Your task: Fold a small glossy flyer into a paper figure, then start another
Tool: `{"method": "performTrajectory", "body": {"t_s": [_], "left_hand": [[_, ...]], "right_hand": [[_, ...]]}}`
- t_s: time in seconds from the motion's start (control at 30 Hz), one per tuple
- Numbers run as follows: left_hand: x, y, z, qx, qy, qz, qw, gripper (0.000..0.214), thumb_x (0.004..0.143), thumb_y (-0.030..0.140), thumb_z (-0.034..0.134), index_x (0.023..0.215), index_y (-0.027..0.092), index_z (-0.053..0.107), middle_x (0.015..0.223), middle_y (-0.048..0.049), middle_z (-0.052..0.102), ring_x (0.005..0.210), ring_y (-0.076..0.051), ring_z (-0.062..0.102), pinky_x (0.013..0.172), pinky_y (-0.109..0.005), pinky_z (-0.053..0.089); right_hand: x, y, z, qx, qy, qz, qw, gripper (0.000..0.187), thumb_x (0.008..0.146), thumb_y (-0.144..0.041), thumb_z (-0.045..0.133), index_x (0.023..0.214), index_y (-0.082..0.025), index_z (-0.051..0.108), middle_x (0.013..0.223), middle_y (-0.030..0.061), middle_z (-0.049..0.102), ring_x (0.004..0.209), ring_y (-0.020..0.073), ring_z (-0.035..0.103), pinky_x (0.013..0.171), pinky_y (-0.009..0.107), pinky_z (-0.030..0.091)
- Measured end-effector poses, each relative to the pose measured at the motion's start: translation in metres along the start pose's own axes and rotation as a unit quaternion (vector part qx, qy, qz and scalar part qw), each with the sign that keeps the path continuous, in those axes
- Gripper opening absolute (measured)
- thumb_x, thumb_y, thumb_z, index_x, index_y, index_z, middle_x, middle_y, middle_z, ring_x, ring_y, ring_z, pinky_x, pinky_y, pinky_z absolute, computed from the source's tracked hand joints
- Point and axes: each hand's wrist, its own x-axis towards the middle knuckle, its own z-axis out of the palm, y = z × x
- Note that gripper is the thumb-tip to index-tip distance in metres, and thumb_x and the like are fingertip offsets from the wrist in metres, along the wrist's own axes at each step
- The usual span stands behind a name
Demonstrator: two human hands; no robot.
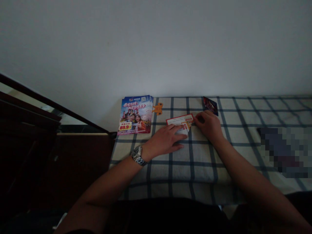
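Observation:
A red-bordered white leaflet (179,119) lies on the checked cloth (158,175), with a folded-looking yellow and white part near its front right. Across its front left part rests my left hand (165,139), fingers stretched out and apart, a metal watch (138,155) on the wrist. My right hand (209,125) is at the leaflet's right corner, thumb and forefinger pinched together on its edge. Part of the leaflet is hidden under my left fingers.
A stack of colourful printed flyers (135,115) sits at the left, by the wall (156,48). Beside it is an orange bear figure (158,109). A small dark printed card (211,105) lies behind my right hand. A blurred-out dark patch (280,149) is at the right.

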Motion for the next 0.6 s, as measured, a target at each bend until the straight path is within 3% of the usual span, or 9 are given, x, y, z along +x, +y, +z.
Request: {"method": "performTrajectory", "body": {"t_s": [0.1, 0.33, 0.6], "left_hand": [[-0.0001, -0.0005, -0.0004, -0.001, 0.003, 0.004, 1.000, 0.040, 0.102, 0.048, 0.061, 0.137, 0.029, 0.065, 0.155, -0.0114, 0.049, 0.138, -0.034, 0.050, 0.112, -0.052, 0.050], [-0.0004, -0.0026, 0.0001, -0.022, 0.012, 0.000, 1.000, 0.040, 0.100, 0.047, 0.065, 0.137, 0.031, 0.065, 0.155, -0.0091, 0.051, 0.137, -0.032, 0.051, 0.111, -0.050, 0.051], [-0.0016, -0.0019, -0.0023, -0.033, 0.010, 0.002, 0.999, 0.040, 0.100, 0.047, 0.066, 0.137, 0.032, 0.065, 0.156, -0.0083, 0.050, 0.141, -0.032, 0.049, 0.113, -0.050, 0.050]], "right_hand": [[-0.0020, 0.0010, -0.0013, 0.017, -0.001, -0.027, 0.999, 0.016, 0.097, -0.033, 0.066, 0.088, -0.020, 0.072, 0.086, 0.0082, 0.069, 0.079, 0.0247, 0.065, 0.072, 0.039, 0.052], [-0.0071, -0.0023, 0.0004, 0.114, -0.061, -0.160, 0.979, 0.014, 0.100, -0.029, 0.065, 0.105, -0.024, 0.077, 0.109, 0.0099, 0.077, 0.103, 0.0271, 0.072, 0.090, 0.044, 0.060], [-0.0090, -0.0026, 0.0018, 0.118, -0.078, -0.227, 0.964, 0.012, 0.099, -0.026, 0.068, 0.105, -0.023, 0.078, 0.112, 0.0096, 0.079, 0.102, 0.0264, 0.075, 0.091, 0.044, 0.062]]}}
